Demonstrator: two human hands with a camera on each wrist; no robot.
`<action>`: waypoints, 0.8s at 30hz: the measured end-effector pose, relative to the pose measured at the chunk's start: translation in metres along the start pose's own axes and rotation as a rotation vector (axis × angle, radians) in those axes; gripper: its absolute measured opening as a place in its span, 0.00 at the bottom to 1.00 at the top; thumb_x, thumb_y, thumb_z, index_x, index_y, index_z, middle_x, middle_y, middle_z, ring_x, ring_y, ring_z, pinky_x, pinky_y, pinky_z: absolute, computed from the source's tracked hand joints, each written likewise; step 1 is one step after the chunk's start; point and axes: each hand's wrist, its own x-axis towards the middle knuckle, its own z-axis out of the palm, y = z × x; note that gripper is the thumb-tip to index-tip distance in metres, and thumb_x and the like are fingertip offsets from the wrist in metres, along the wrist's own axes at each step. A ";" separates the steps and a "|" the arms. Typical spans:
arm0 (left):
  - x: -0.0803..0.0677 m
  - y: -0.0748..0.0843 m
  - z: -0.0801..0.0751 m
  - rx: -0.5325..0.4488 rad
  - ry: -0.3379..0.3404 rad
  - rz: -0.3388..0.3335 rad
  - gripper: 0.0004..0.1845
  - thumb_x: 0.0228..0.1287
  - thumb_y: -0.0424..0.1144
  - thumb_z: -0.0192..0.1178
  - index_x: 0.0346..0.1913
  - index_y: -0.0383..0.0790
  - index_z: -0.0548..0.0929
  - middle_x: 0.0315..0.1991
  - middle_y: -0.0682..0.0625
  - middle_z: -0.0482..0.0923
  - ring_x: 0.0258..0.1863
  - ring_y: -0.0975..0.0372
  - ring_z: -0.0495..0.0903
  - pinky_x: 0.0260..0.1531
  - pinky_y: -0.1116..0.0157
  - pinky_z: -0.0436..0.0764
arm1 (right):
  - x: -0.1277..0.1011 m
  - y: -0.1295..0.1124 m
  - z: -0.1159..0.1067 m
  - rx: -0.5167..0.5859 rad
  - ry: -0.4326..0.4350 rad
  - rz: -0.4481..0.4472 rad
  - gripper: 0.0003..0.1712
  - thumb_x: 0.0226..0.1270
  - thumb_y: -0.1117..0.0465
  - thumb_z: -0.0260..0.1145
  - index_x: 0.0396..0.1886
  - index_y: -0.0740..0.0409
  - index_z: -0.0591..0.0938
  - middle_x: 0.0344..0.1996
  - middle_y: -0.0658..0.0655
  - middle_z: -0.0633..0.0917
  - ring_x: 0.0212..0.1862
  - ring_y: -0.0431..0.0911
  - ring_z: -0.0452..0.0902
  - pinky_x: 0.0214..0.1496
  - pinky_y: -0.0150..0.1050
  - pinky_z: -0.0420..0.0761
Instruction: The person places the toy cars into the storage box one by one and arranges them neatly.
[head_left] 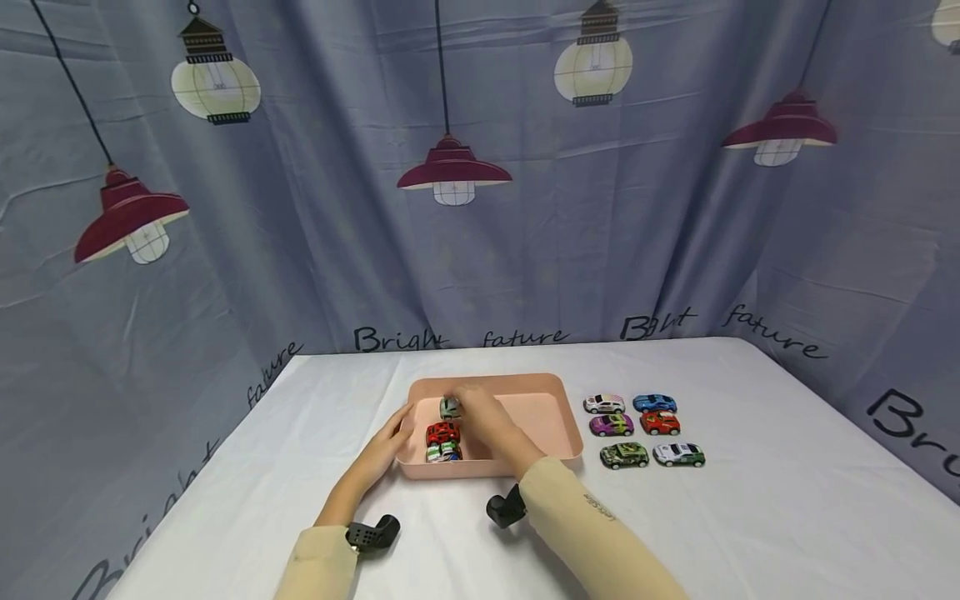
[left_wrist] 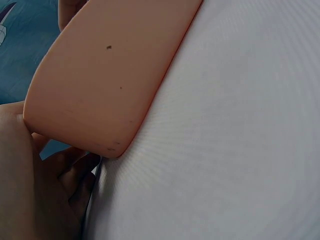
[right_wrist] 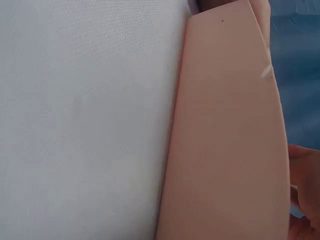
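A pink tray (head_left: 491, 471) stands on the white table. My right hand (head_left: 483, 417) reaches over its front wall and pinches a grey-green toy car (head_left: 449, 407) inside, near the left back corner. Closer to the front, on the tray's left side, lie a red toy car (head_left: 442, 432) and a white and green toy car (head_left: 437, 452), with part of something blue beside it. My left hand (head_left: 381, 446) rests against the tray's left wall, its fingers fairly straight. In the left wrist view, the left hand (left_wrist: 30, 170) touches the tray's corner; the right wrist view hides the held car behind the wall.
Right of the tray stand several toy cars in rows: white (head_left: 603, 404), blue (head_left: 655, 403), purple (head_left: 611, 425), red (head_left: 660, 422), camouflage green (head_left: 624, 455) and white-green (head_left: 678, 454). A printed grey-blue curtain (head_left: 525, 267) hangs behind the table.
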 end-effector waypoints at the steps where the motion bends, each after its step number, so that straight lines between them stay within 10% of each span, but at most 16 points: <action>1: 0.000 0.000 0.000 -0.001 -0.001 -0.001 0.29 0.69 0.52 0.43 0.70 0.51 0.54 0.72 0.42 0.48 0.70 0.44 0.46 0.65 0.40 0.47 | 0.001 0.000 0.002 0.014 -0.008 0.010 0.16 0.61 0.73 0.57 0.47 0.58 0.80 0.47 0.56 0.82 0.53 0.48 0.76 0.55 0.39 0.76; 24: -0.003 0.003 -0.001 -0.025 -0.004 0.002 0.29 0.69 0.53 0.43 0.70 0.51 0.55 0.71 0.43 0.49 0.70 0.44 0.48 0.64 0.39 0.50 | 0.009 -0.011 0.021 -0.023 -0.062 0.040 0.13 0.63 0.69 0.57 0.46 0.55 0.80 0.48 0.54 0.82 0.53 0.48 0.77 0.54 0.41 0.77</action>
